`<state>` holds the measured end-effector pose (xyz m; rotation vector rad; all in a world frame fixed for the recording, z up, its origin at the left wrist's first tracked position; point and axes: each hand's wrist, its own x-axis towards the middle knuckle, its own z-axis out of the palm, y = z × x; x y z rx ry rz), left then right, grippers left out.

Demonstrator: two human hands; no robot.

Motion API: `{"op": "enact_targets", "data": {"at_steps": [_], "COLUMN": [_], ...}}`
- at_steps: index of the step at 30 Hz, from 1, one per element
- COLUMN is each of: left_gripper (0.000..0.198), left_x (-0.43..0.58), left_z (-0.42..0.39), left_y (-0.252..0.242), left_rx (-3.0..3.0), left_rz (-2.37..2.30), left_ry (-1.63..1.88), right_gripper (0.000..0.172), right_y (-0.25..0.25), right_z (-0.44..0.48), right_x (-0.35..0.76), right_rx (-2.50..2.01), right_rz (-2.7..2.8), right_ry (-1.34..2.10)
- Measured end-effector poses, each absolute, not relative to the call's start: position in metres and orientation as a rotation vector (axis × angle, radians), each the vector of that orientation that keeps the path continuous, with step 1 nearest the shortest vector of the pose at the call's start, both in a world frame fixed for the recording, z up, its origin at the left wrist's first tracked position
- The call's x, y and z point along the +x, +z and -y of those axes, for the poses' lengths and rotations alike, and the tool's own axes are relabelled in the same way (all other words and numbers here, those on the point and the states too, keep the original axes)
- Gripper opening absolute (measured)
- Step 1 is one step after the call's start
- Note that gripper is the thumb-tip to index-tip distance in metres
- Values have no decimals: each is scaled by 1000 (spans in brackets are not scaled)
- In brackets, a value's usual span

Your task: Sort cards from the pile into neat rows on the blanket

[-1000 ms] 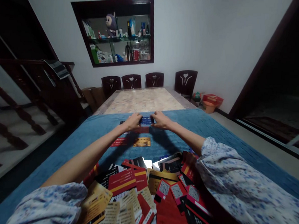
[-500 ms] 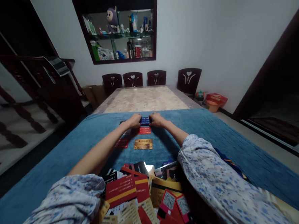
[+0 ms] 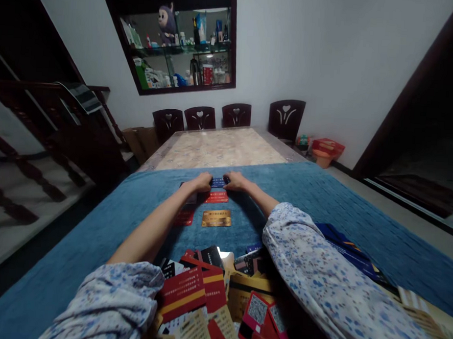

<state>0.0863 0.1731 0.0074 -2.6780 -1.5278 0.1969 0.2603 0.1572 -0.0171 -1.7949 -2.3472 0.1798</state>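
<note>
Arms [image 3: 156, 224] outstretched, left hand [image 3: 201, 182] opposite right hand [image 3: 235, 181], blue card [image 3: 218, 182] between

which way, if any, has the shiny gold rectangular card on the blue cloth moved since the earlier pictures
No visible move: against the beige marbled tabletop, the shiny gold rectangular card lies in the same place; only the view has shifted.
</note>
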Motion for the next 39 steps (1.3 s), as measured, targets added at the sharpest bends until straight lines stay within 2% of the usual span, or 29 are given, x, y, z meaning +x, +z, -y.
{"op": "enact_targets", "data": {"at_steps": [3,10,24,31,39], "left_gripper": [41,46,41,40,46], "left_x": [86,89,99,100,104], "left_z": [-172,-171,-172,-171,-158], "left_y": [9,11,11,15,19], "left_rx": [-2676,-2643,-2588,-2563,-2549], "left_rz": [1515,1534,1550,1551,1524], "left_ry": [219,317,407,425,347], "right_gripper": [49,41,43,60,45], "right_y": [-19,-23,-19,-1,31], "right_z": [-160,-163,-157,-145,-111], "right_x": [262,263,259,266,303], "right_rx": [-1774,-1729,-1707,-1713,-1646], "right_rz": [2351,2358,2345,2339,2369], "right_ry": [189,180,216,251,233]}}
